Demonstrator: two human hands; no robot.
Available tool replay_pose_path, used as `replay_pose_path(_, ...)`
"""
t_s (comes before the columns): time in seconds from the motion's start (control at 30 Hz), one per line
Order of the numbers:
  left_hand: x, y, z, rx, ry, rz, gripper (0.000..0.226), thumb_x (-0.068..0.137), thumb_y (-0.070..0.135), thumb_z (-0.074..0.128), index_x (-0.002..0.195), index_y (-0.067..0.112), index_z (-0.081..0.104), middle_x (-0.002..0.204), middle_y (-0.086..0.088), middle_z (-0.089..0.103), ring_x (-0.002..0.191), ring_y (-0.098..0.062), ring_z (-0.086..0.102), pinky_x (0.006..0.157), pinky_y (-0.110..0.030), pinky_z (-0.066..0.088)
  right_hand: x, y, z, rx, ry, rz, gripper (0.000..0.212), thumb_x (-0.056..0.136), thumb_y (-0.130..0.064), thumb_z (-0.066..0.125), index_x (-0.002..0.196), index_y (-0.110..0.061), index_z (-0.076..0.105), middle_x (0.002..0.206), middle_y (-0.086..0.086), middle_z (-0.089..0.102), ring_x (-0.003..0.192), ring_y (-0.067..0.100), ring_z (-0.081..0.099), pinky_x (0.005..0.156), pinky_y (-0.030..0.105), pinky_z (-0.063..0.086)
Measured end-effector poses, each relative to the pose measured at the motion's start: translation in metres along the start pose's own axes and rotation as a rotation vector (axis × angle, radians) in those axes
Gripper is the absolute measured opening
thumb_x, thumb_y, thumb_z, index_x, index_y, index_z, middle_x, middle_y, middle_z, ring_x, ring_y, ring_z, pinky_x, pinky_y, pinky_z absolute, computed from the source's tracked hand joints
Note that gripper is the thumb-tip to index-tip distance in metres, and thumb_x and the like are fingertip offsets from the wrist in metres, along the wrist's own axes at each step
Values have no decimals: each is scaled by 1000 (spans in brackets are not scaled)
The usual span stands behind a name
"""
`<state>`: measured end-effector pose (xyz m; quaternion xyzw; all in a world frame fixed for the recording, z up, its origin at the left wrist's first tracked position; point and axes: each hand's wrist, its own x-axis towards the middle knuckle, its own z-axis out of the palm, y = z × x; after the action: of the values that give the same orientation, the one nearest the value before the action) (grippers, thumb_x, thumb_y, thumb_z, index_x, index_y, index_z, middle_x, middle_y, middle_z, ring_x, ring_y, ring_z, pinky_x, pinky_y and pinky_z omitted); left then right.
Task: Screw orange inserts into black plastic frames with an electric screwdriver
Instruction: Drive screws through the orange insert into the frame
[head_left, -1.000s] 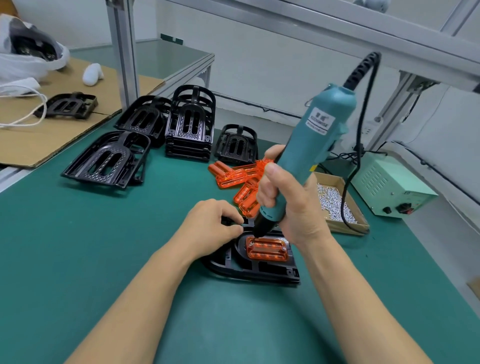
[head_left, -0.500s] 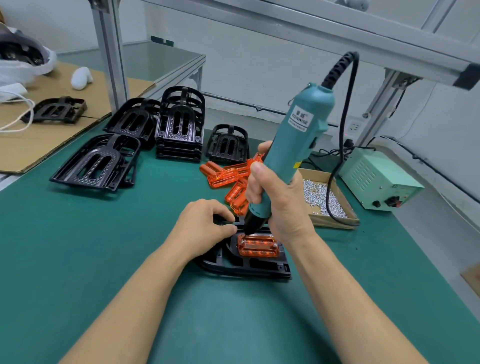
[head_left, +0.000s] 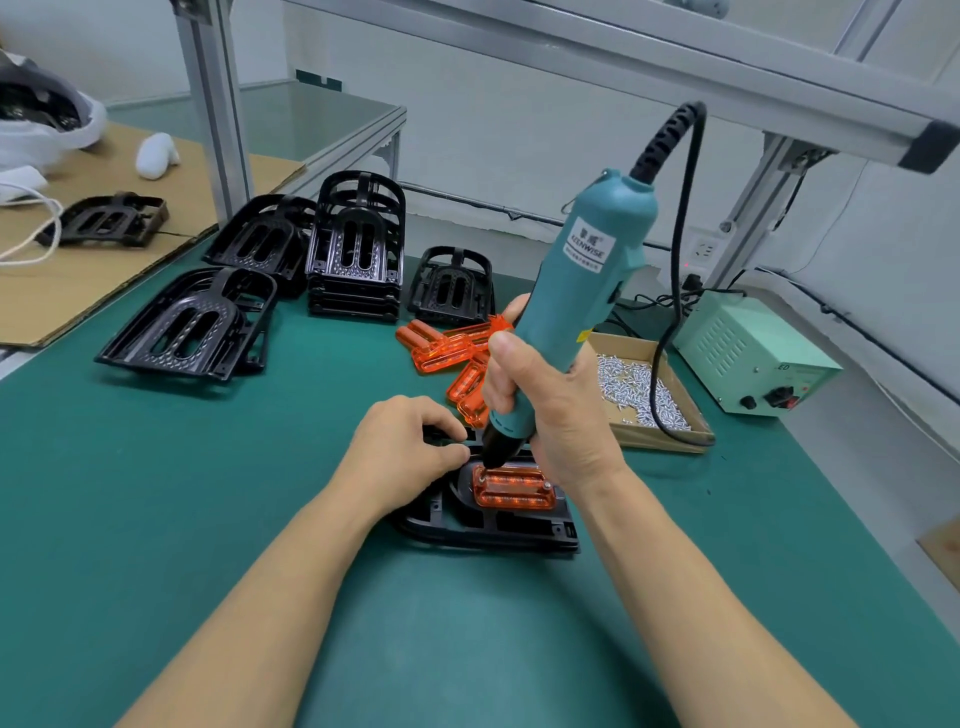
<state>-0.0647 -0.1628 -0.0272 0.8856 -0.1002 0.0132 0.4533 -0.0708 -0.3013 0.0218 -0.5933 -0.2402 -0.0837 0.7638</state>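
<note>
A black plastic frame (head_left: 498, 527) lies flat on the green mat in front of me, with an orange insert (head_left: 514, 488) seated in it. My right hand (head_left: 550, 410) grips a teal electric screwdriver (head_left: 576, 291), tilted, its black tip down on the insert's left corner screw. My left hand (head_left: 405, 441) rests on the frame's left side with fingers curled over its edge, next to the tip. A loose pile of orange inserts (head_left: 447, 348) lies just behind my hands.
Several black frames (head_left: 356, 249) are stacked and spread at the back left. A cardboard box of screws (head_left: 644, 389) sits to the right, with a pale green power unit (head_left: 753, 353) beyond it. The screwdriver's black cord (head_left: 675, 260) loops over the box. Cardboard (head_left: 78, 270) covers the far left.
The screwdriver and both hands stay on the same frame and corner. The view has shifted slightly; nothing was picked up or let go.
</note>
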Motion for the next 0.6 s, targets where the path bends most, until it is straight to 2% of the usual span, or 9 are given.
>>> replay_pose_path(0.23, -1, 0, 0, -6, 8, -6, 10, 74, 21, 76, 76, 28, 70, 91, 11, 69, 93, -11, 60, 89, -31, 46, 1, -1, 0, 12, -29, 16, 19, 84, -18, 64, 99, -19, 53, 52, -5, 48, 46, 12, 40, 55, 26, 42)
replay_pose_path(0.6, -1, 1, 0, 36, 4, 38, 13, 75, 20, 75, 74, 29, 67, 92, 10, 70, 95, -14, 60, 90, -32, 45, -4, 1, -8, 145, 143, -22, 22, 83, -23, 65, 101, -17, 55, 54, -5, 43, 46, 10, 41, 51, 23, 41)
